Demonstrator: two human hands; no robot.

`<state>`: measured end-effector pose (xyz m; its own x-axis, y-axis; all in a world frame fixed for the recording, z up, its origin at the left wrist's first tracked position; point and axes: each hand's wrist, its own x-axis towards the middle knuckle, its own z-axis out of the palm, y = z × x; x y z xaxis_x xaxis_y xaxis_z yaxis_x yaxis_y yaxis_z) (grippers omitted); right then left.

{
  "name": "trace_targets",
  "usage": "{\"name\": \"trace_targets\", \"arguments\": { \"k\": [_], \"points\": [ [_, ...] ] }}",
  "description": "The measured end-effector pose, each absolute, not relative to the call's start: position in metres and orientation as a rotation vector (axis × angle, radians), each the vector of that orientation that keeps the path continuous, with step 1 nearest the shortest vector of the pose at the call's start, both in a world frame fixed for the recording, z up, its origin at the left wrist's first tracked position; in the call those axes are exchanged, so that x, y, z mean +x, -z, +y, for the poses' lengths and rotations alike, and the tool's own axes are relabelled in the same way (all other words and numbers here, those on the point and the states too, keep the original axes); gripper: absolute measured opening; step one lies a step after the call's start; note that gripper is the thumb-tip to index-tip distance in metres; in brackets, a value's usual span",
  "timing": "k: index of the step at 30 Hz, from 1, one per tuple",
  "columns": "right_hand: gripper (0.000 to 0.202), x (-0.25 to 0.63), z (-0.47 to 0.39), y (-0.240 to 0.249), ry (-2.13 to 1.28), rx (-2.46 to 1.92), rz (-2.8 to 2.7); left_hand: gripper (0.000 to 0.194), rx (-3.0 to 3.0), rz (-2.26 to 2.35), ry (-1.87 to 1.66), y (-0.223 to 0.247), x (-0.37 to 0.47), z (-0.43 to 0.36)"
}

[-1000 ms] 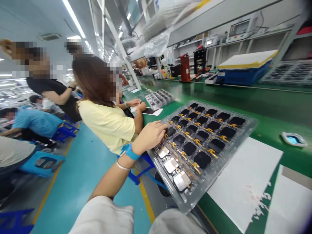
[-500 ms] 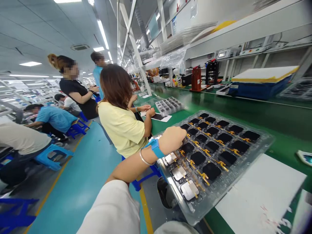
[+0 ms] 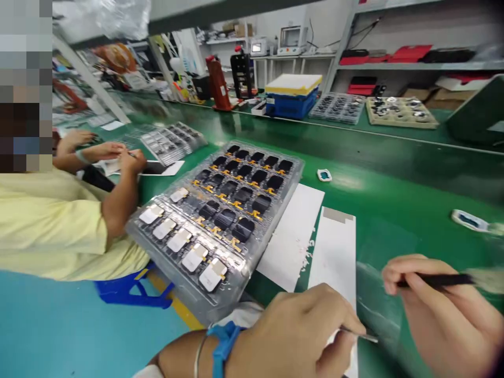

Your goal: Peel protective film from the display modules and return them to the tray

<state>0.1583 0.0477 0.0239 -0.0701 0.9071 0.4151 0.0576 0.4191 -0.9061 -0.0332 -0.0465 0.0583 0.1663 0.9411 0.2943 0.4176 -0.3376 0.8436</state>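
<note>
My left hand (image 3: 303,331), with a blue wristband (image 3: 223,344) and a bangle, pinches a thin dark flat piece (image 3: 364,334) near the bottom centre. At the lower right my right hand (image 3: 441,310) is closed around a black pen-like tool (image 3: 441,280), its far end blurred. Left of my hands stands a clear tray (image 3: 271,231) holding rows of black square screens (image 3: 243,229) with orange flex strips, and white-backed ones (image 3: 212,274) along the near side. Between tray and right hand lie two white sheets (image 3: 293,236), one with small scraps (image 3: 305,252) at its edge.
A person in a yellow sleeve (image 3: 51,215) works at the left, hands (image 3: 129,157) near another stack of trays (image 3: 173,142). Small white-framed parts (image 3: 324,175) lie on the green table (image 3: 374,194). Behind are a blue box (image 3: 291,105), red stand (image 3: 218,84) and parts trays (image 3: 401,113).
The view has swung right. My left hand has left the far-left part of the tray and now holds a thin piece near the bottom. My right hand and its tool have come into view.
</note>
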Motion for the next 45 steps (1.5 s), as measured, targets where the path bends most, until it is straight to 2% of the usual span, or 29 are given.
{"name": "trace_targets", "arguments": {
  "k": [5, 11, 21, 27, 30, 33, 37, 41, 45],
  "points": [
    [0.011, 0.161, 0.050, -0.020, -0.779, -0.918, -1.742, 0.010, 1.441, 1.213, -1.174, -0.017, -0.010, -0.015],
    [0.013, 0.145, 0.043, -0.019, -0.495, -0.855, -2.059, 0.008, 1.209, 1.078, -1.211, -0.001, -0.016, 0.006],
    [0.019, 0.143, 0.039, -0.011, -0.327, -0.879, -2.138, 0.013, 1.220, 1.098, -1.174, 0.009, -0.022, 0.003],
    [0.034, 0.143, 0.034, -0.004, -0.180, -0.909, -2.247, 0.012, 1.338, 1.224, -1.169, 0.005, -0.024, 0.003],
    [0.029, 0.141, 0.034, -0.005, -0.149, -0.934, -2.292, 0.011, 1.380, 1.289, -1.155, 0.002, -0.025, 0.003],
    [0.018, 0.137, 0.039, -0.012, -0.288, -0.965, -2.275, 0.009, 1.398, 1.295, -1.164, 0.001, -0.025, 0.004],
    [0.012, 0.135, 0.054, -0.020, -0.735, -1.062, -2.031, 0.009, 1.300, 1.226, -1.209, 0.003, -0.023, 0.001],
    [0.018, 0.134, 0.070, -0.015, -1.043, -1.265, -1.805, 0.014, 1.182, 1.134, -1.257, 0.006, -0.022, -0.003],
    [0.024, 0.129, 0.074, -0.005, -1.104, -1.329, -1.743, 0.010, 1.067, 1.071, -1.328, 0.006, -0.023, -0.005]
  ]
}}
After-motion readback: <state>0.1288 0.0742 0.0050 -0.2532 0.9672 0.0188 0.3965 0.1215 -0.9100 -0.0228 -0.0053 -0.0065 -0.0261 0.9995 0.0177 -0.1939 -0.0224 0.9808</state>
